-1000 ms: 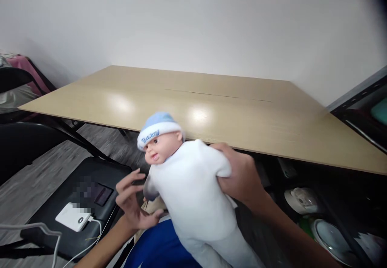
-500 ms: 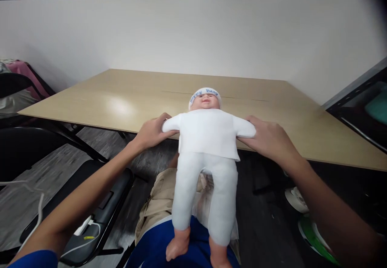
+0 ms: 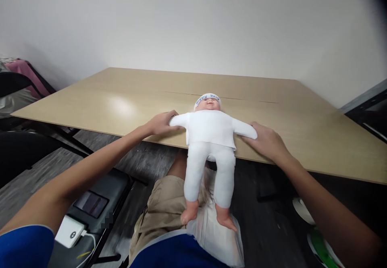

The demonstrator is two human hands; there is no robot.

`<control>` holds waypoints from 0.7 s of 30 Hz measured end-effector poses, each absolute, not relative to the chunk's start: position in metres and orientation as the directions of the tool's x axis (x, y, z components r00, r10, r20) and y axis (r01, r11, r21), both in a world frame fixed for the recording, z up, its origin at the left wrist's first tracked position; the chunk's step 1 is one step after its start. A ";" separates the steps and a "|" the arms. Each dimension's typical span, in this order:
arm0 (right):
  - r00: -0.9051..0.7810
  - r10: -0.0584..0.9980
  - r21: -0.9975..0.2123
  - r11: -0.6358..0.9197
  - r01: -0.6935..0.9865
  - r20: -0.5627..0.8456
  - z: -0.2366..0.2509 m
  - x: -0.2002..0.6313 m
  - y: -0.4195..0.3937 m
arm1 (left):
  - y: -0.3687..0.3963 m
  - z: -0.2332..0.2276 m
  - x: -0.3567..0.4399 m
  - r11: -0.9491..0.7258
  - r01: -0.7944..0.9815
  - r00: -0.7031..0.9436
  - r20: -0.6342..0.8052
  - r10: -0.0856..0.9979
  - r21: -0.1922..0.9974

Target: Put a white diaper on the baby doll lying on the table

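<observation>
A baby doll (image 3: 211, 127) in a white top, white trousers and a lettered white headband lies face up at the table's near edge. Its head and torso are over the tabletop, while its legs hang toward my lap with bare feet showing. My left hand (image 3: 163, 123) is closed around the doll's arm on the left. Around the arm on the right, my right hand (image 3: 264, 139) is closed too. Both doll arms are stretched out sideways. Beneath the feet, a clear plastic bag (image 3: 216, 233) rests on my lap.
The wooden table (image 3: 136, 86) reaches back to a white partition (image 3: 193, 30). On a black chair (image 3: 121, 183) at my left lie a phone (image 3: 91, 203) and a white power bank (image 3: 69, 231) with a cable. Green and white round items (image 3: 322, 244) sit low at the right.
The doll has moved forward, away from me, and its upper body is now lower over the table. Both hands have kept hold of its arms. The camera view has shifted slightly downward.
</observation>
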State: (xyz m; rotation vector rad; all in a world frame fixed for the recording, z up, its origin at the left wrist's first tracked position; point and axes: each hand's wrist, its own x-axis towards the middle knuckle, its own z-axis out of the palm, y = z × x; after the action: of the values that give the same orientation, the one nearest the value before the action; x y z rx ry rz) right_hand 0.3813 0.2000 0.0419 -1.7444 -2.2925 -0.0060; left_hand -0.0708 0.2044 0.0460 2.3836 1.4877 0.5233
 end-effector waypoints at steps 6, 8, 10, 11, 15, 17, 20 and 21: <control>-0.209 0.953 -0.227 0.259 0.939 0.221 0.025 0.374 0.243 | 0.243 0.025 -0.075 -0.352 0.854 0.291 0.208 0.934 0.384; -0.192 0.957 -0.218 0.239 0.946 0.218 0.021 0.373 0.263 | 0.261 0.018 -0.076 -0.318 0.874 0.245 0.231 0.941 0.367; -0.183 0.955 -0.209 0.233 0.950 0.233 0.016 0.372 0.283 | 0.279 0.012 -0.076 -0.300 0.887 0.215 0.260 0.941 0.352; -0.180 0.953 -0.208 0.233 0.950 0.244 0.014 0.372 0.294 | 0.289 0.010 -0.075 -0.297 0.891 0.207 0.274 0.939 0.345; -0.162 0.945 -0.208 0.226 0.952 0.285 0.007 0.373 0.339 | 0.333 0.005 -0.070 -0.281 0.896 0.176 0.305 0.936 0.344; -0.155 0.940 -0.218 0.227 0.949 0.303 0.004 0.373 0.363 | 0.357 0.005 -0.067 -0.269 0.892 0.158 0.306 0.939 0.364; -0.150 0.930 -0.233 0.236 0.943 0.334 0.002 0.375 0.400 | 0.396 0.003 -0.062 -0.268 0.887 0.143 0.327 0.934 0.375; -0.144 0.929 -0.229 0.231 0.946 0.341 0.002 0.375 0.413 | 0.409 0.002 -0.060 -0.269 0.889 0.138 0.343 0.929 0.370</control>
State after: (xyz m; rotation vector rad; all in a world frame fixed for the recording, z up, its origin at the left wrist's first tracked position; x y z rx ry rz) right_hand 0.3747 0.4126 0.0020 -1.7244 -2.1036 -0.0554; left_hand -0.0604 0.4092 0.0018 2.3102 1.8504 0.7926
